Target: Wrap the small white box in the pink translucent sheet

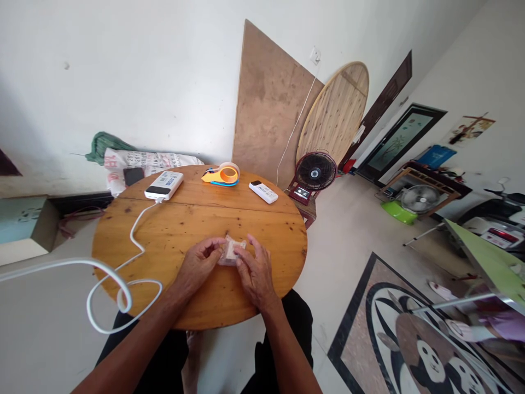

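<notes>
A small, pale packet in clear plastic wrap rests on the round wooden table, close to its front edge. My left hand pinches the packet's left edge between thumb and forefinger. On the opposite side, my right hand has its thumb and fingertips against the wrap, with one finger raised away from it. Both hands partly cover the packet, and its contents are too small to make out.
At the table's back are a white power bank with a cable, an orange and blue tape dispenser and a smaller white device. A fan stands beyond the right edge. Another person's feet show at the right.
</notes>
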{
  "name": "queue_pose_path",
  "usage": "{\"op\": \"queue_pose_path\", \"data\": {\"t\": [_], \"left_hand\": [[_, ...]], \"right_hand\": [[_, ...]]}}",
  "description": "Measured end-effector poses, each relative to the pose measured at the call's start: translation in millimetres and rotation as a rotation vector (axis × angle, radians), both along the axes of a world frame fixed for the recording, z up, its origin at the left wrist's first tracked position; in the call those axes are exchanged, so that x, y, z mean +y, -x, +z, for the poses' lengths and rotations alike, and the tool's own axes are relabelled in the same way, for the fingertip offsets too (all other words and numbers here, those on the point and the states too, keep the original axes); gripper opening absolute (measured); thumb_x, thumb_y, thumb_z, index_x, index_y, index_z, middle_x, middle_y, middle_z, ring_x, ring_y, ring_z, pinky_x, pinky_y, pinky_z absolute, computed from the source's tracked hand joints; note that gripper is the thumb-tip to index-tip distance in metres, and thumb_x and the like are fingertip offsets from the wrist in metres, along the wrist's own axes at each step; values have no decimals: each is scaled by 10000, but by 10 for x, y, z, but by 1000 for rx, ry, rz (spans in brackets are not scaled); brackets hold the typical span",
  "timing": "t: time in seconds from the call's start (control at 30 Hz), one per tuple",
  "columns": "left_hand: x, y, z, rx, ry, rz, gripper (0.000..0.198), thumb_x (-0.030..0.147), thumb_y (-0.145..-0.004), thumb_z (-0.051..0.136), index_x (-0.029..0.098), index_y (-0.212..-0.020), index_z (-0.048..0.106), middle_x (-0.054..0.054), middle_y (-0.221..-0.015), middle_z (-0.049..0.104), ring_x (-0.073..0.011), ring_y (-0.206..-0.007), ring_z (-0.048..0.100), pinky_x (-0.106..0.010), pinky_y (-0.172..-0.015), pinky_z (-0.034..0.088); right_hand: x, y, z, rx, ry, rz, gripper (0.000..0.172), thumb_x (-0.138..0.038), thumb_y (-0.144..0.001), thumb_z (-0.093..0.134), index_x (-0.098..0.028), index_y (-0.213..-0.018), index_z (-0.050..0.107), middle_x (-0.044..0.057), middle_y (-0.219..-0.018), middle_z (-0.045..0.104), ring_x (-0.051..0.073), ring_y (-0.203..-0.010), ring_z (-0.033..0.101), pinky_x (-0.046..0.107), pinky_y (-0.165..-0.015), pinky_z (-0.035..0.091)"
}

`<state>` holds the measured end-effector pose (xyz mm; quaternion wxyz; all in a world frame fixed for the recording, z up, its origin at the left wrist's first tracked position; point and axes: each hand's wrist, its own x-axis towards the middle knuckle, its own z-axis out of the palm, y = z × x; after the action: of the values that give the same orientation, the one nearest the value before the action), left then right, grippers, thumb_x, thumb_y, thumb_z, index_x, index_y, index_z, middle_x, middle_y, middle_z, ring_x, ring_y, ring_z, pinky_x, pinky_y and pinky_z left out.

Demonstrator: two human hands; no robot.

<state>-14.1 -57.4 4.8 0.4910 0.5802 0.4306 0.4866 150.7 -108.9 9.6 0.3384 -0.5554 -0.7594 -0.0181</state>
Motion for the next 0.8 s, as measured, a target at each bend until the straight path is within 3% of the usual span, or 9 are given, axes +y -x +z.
{"op": "queue_pose_path", "data": {"t": [0.13, 0.37, 0.57, 0.8], "left_hand": [[-3, -11, -21, 47, -68, -3, 328, 357, -749, 549, 131, -966, 646, -69, -931, 693, -185, -836, 629, -316, -792, 495], [4, -30, -95, 285, -341, 3, 230, 248, -798, 496, 183, -902, 689, -45, -890, 698, -171, -851, 628, -300, -816, 476], [-2, -21, -69, 300, -352, -5, 232, 250, -810, 486, 186, -907, 687, -41, -903, 701, -166, -855, 633, -290, -817, 477], [-2, -10, -69, 278, -315, 40, 248, 285, -787, 513, 169, -917, 690, -51, -851, 679, -174, -811, 620, -296, -769, 489]], "right_hand": [[10, -1, -8, -15, -16, -3, 277, -240, -878, 502, -248, -1136, 602, 74, -1391, 391, 223, -1173, 443, 393, -977, 345], [32, -9, -74, -24, -72, -13, 266, -221, -888, 488, -257, -1116, 620, 85, -1366, 420, 222, -1162, 460, 392, -959, 366], [25, -13, -87, 103, -70, -20, 224, -238, -866, 513, -224, -1077, 587, 89, -1344, 449, 212, -1201, 452, 388, -995, 373], [-1, -31, -36, 142, -31, -16, 359, -262, -880, 474, -221, -1235, 504, 97, -1360, 432, 210, -1243, 427, 391, -1022, 370]]}}
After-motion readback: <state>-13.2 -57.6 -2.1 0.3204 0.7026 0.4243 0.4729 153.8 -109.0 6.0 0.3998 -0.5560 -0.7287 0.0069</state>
